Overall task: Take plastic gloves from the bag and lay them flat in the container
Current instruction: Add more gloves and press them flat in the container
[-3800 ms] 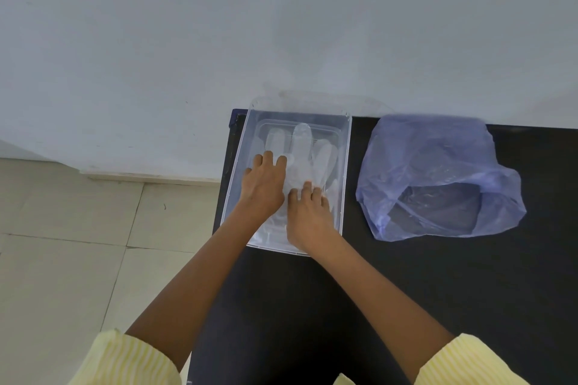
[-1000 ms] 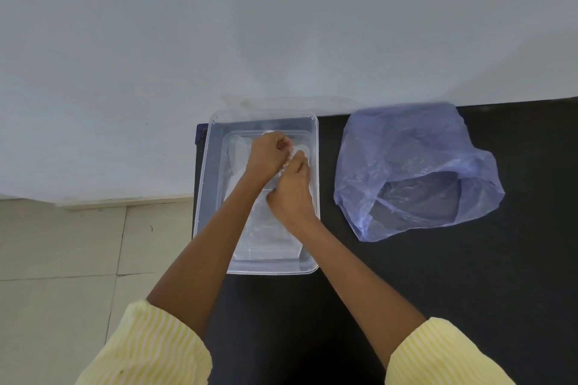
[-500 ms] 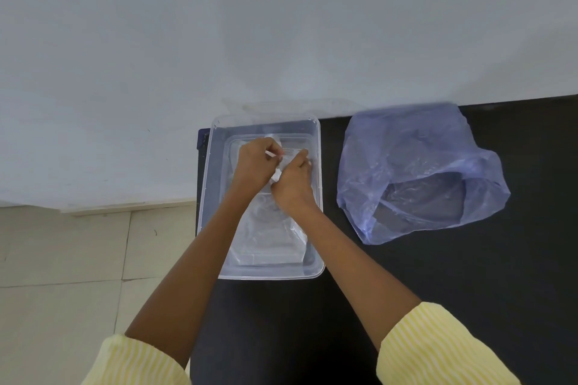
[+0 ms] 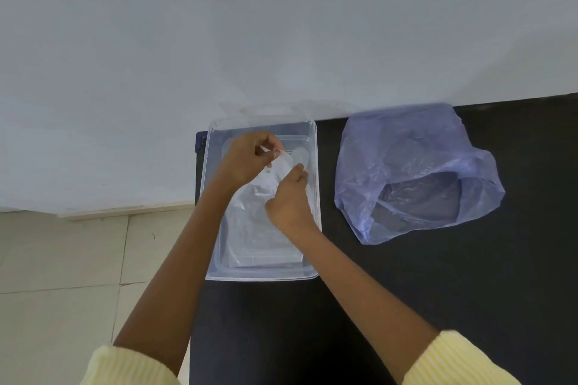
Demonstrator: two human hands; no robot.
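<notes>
A clear plastic container [image 4: 308, 273] stands at the left end of the black table. A thin transparent plastic glove [image 4: 250, 228] lies in it, its cuff end flat near the front wall and its finger end lifted. My left hand [image 4: 247, 156] pinches one of the glove's fingers over the far part of the container. Just to the right, my right hand [image 4: 289, 200] pinches the glove as well. A crumpled blue plastic bag [image 4: 413, 172] lies on the table to the right of the container, its mouth open towards me.
The black table [image 4: 406, 306] runs to the right and towards me. A white wall rises right behind the container and bag. To the left of the table's edge is beige tiled floor [image 4: 62, 259]. A clear lid [image 4: 281, 109] leans behind the container.
Both hands went from pressing the glove flat to pinching its finger end and lifting it. In the last half second they have moved slightly apart.
</notes>
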